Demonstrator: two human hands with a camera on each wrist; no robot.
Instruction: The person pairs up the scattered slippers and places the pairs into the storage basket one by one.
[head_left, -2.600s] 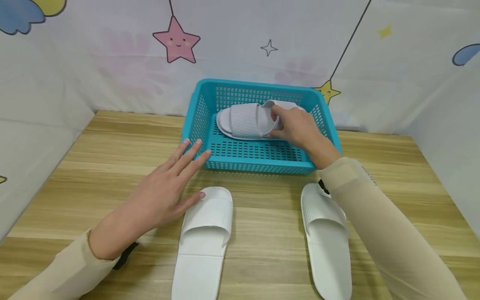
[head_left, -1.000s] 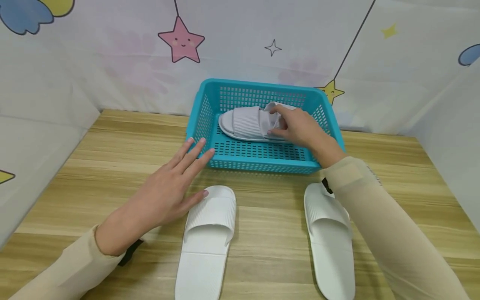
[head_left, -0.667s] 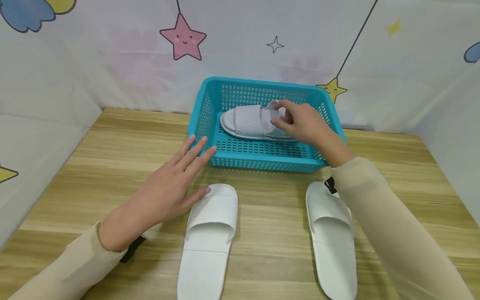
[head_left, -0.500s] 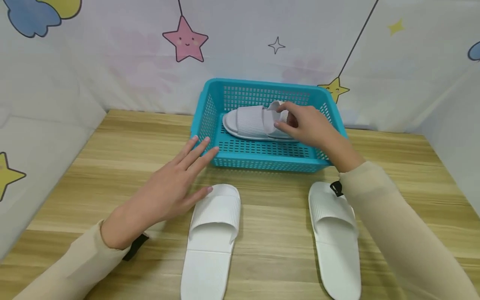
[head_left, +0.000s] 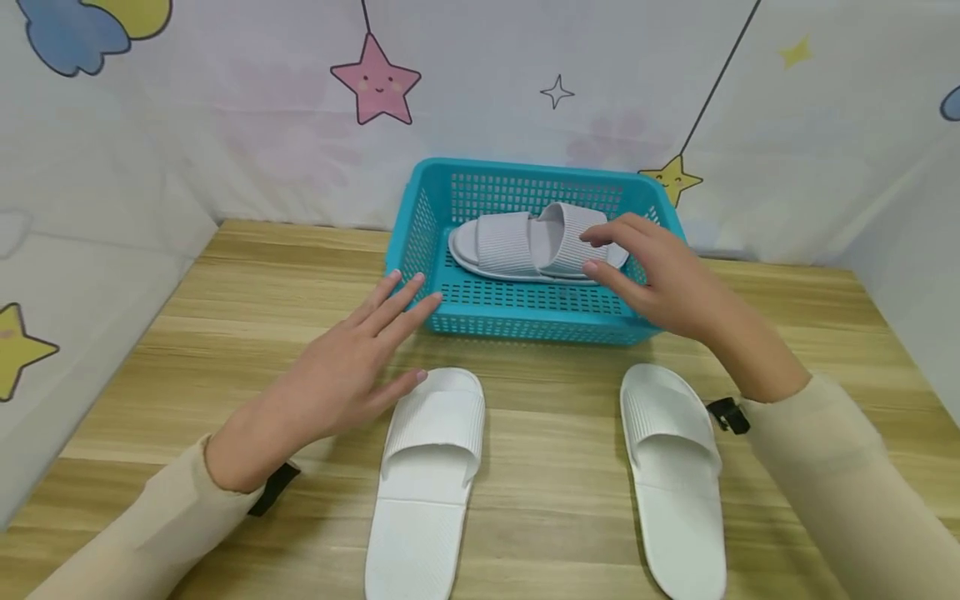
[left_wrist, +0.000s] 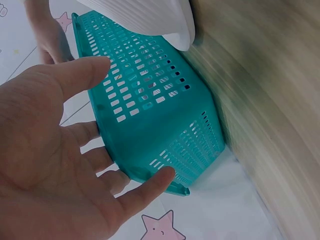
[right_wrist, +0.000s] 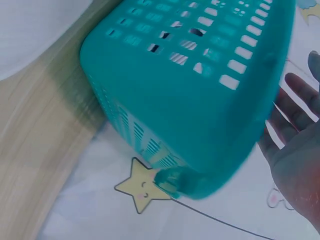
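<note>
Inside a teal perforated basket (head_left: 525,328), a pale lilac-grey slide slipper (head_left: 504,243) lies lengthwise, overlapped with a second pale slipper (head_left: 573,242) to its right. My right hand (head_left: 667,271) hovers above the basket's right end, thumb and fingers parted and loosely curved, holding nothing. The left hand (head_left: 330,383) has its fingers spread, fingertips at the basket's front left corner; its thumb tip is over the toe of a white slipper (head_left: 435,425). In the left wrist view, the left palm (left_wrist: 50,155) faces the basket wall (left_wrist: 135,127). The right wrist view shows relaxed right-hand fingers (right_wrist: 295,107) beyond the rim.
Another white slipper (head_left: 671,417) lies on the wood-grain table (head_left: 547,467), below the basket's right end. Behind the basket hangs a white cloth backdrop (head_left: 480,50) with cartoon stars. Black wrist-camera mounts (head_left: 729,415) show at the sleeves.
My right hand has let go of the right-hand slipper in the basket and moved up and right, fingers parting. The left hand keeps its place at the basket corner; the view shifts slightly.
</note>
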